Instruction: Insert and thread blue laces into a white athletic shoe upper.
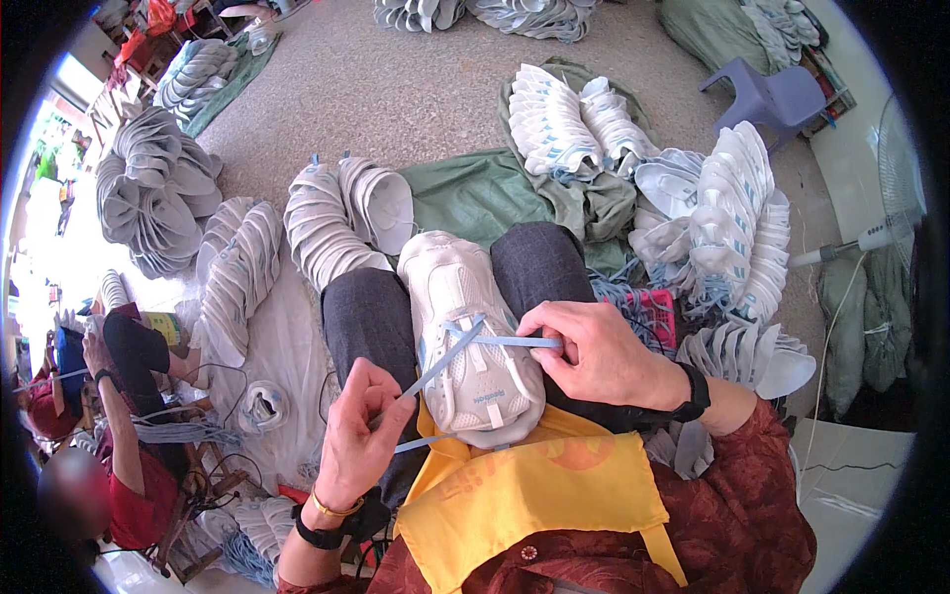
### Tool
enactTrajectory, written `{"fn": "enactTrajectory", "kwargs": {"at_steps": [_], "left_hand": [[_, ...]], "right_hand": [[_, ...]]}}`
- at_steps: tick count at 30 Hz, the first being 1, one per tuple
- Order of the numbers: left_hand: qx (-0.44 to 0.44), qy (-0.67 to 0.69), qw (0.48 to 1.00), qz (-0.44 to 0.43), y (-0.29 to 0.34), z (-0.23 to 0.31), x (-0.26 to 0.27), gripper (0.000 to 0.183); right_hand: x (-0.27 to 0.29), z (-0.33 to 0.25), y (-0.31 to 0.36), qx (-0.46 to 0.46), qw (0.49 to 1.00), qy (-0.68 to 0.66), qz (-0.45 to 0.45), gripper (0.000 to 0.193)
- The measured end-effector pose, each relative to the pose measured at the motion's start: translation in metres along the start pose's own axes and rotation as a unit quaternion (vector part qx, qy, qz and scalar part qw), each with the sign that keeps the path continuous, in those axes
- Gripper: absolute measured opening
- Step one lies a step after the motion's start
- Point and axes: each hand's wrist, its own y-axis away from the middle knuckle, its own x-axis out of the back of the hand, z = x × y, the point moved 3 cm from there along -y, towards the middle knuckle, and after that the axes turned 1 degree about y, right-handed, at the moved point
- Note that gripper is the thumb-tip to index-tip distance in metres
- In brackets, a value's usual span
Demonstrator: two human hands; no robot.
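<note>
2 hands pinching lace, shoe

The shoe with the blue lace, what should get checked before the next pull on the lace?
1. White shoe rests steady on the lap between the knees: ok.
2. Left hand pinches one end of the blue lace: ok.
3. Right hand pinches the other end beside the shoe: ok.
4. The two strands cross over the top of the shoe: ok.
5. Both ends equal in length: cannot tell, the hands hide them.
6. Yellow apron stays away from the lace: not ok, a strand lies over its top edge.
</note>
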Motion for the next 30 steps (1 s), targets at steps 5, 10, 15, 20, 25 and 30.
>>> {"fn": "enactTrajectory", "kwargs": {"at_steps": [5,10,15,20,25,30], "left_hand": [[-0.146,-0.181,0.971,0.058,0.002,0.012,-0.004,0.011],[-0.182,-0.327,0.922,0.095,0.011,0.015,0.009,0.011],[-0.144,-0.380,0.902,0.147,0.029,0.006,0.039,0.010],[-0.180,-0.450,0.840,0.242,0.043,-0.005,0.064,0.013],[-0.121,-0.395,0.860,0.301,0.068,-0.018,0.109,0.012],[-0.082,-0.371,0.852,0.361,0.097,-0.043,0.161,0.011]], "right_hand": [[0.003,0.005,0.013,0.066,0.987,0.128,0.073,0.015],[0.022,0.017,0.028,0.073,0.966,0.219,0.114,0.013],[0.057,0.035,0.050,0.003,0.955,0.254,0.152,0.014],[0.094,0.058,0.073,-0.058,0.937,0.281,0.200,0.017],[0.134,0.092,0.098,-0.118,0.913,0.304,0.245,0.022],[0.177,0.147,0.128,-0.117,0.891,0.331,0.288,0.025]]}}
